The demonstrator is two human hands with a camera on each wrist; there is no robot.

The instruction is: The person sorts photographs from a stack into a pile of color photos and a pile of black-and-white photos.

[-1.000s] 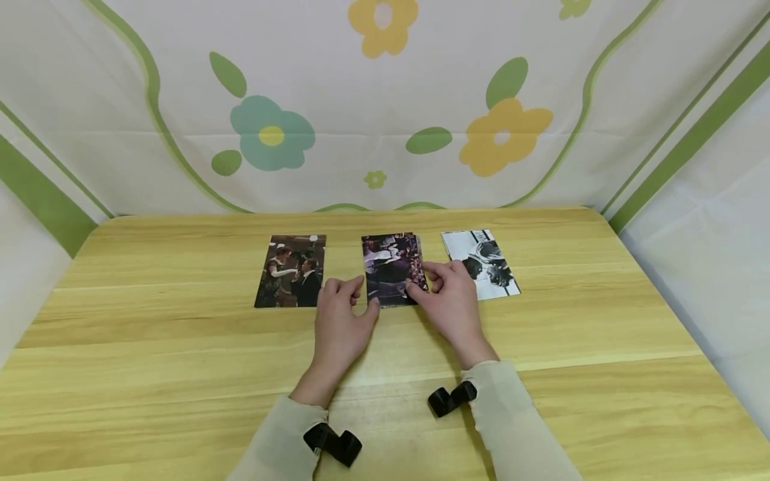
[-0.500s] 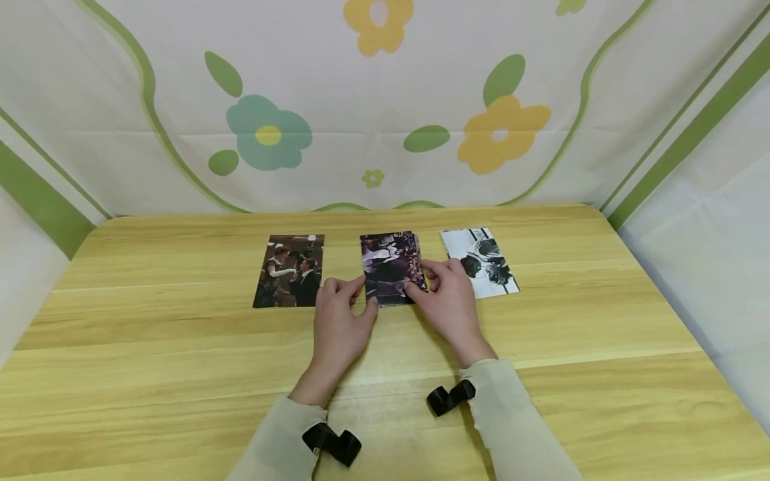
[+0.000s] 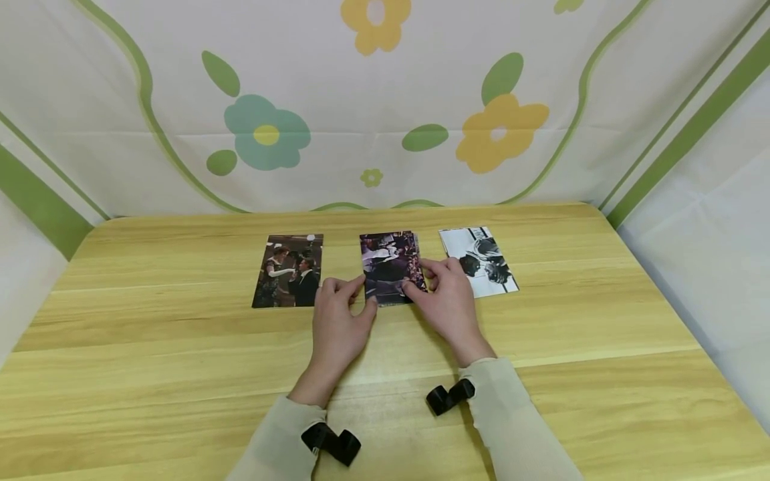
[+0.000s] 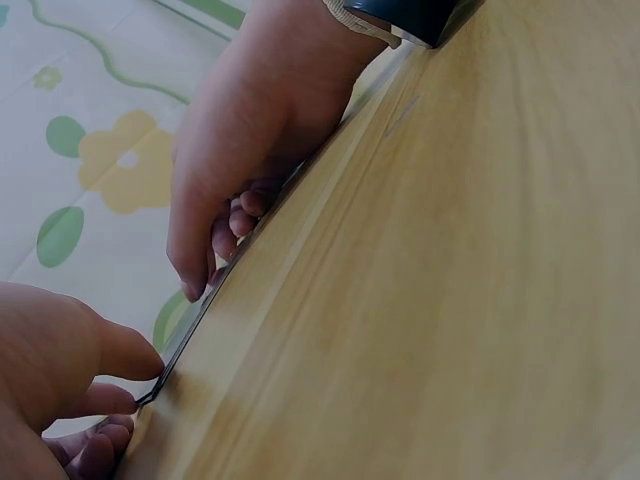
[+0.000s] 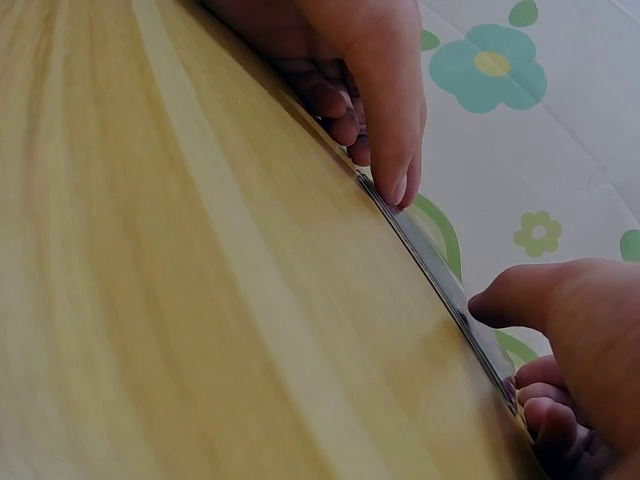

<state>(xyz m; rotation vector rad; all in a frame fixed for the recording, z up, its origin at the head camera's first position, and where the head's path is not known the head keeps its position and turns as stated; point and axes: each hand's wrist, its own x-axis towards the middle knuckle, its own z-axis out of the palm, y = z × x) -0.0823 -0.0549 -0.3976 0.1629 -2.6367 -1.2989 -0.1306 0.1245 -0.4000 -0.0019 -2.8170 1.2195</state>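
Note:
A small stack of photo cards (image 3: pixel 388 257), with a dark purple stage scene on top, lies flat on the table between both hands. At its lower left corner, the thumb and index finger of my left hand (image 3: pixel 339 321) hold the edge. My right hand (image 3: pixel 448 300) pinches the right side, thumb over the top card and index finger along the edge. The cards' edges sit slightly uneven at the right. Seen edge-on in the right wrist view, the stack (image 5: pixel 430 265) is thin and close against the table. The other fingers of both hands are curled under.
To the left lies a photo card of a dressed-up couple (image 3: pixel 289 270). On the right, a black-and-white photo card (image 3: pixel 481 260) lies tilted, partly behind the right hand. The wooden table (image 3: pixel 180 387) ends at a flower-printed cloth (image 3: pixel 373 107).

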